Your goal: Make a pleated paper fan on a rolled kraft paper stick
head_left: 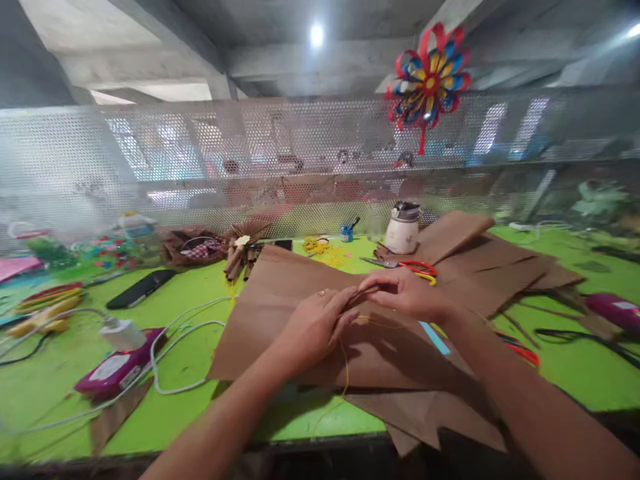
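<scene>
My left hand [314, 325] and my right hand [411, 292] meet over a large sheet of brown paper [280, 287]. Between their closed fingers is a small folded piece of brown paper [361, 295], partly hidden by the fingertips. A thin yellow thread [346, 371] hangs from beside my left fingers and trails toward the table's front edge. Red-handled scissors [419, 268] lie just beyond my right hand, blades pointing left. Under my right forearm shows a light blue strip [434, 338].
Brown paper sheets [505, 267] are stacked at right, beside a white flask [402, 230]. A phone [141, 289], a purple power strip [117, 370] and a looping white cable [159, 373] lie left. Rolled brown paper pieces [235, 261] and a blue jar [347, 233] stand behind.
</scene>
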Available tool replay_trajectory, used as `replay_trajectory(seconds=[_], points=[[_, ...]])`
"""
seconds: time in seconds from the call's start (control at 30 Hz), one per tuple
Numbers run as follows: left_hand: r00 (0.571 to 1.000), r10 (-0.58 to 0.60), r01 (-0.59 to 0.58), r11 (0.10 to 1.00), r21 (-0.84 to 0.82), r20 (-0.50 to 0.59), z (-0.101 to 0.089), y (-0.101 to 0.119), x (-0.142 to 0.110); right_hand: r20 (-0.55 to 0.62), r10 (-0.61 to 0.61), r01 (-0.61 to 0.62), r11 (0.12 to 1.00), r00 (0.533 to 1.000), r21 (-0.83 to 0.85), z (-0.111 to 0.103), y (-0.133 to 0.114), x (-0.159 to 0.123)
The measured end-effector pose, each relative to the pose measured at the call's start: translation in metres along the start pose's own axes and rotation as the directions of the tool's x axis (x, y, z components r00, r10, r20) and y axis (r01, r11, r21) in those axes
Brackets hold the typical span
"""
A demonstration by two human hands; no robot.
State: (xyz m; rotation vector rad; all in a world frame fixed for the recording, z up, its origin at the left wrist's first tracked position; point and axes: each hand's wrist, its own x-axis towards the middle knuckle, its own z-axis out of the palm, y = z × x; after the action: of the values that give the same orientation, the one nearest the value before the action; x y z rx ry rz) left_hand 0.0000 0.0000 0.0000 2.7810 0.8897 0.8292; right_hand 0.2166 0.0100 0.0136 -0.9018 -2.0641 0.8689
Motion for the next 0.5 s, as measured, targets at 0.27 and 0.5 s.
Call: replay_trajectory(seconds=[0.27, 0.5], points=[[0.947, -0.284, 0.319, 0.788, -0.527, 0.149, 0.003, -0.010, 0.001, -0.059, 0.080, -0.080, 0.997, 0.995, 0.000, -0.004, 0.009, 0.010], [0.831, -0.244, 0.530, 0.069, -0.845, 0.501, 0.019, -0.021, -0.001, 0.049, 0.106, -0.112, 0.985, 0.993, 0.134, -0.002, 0.018, 0.031]])
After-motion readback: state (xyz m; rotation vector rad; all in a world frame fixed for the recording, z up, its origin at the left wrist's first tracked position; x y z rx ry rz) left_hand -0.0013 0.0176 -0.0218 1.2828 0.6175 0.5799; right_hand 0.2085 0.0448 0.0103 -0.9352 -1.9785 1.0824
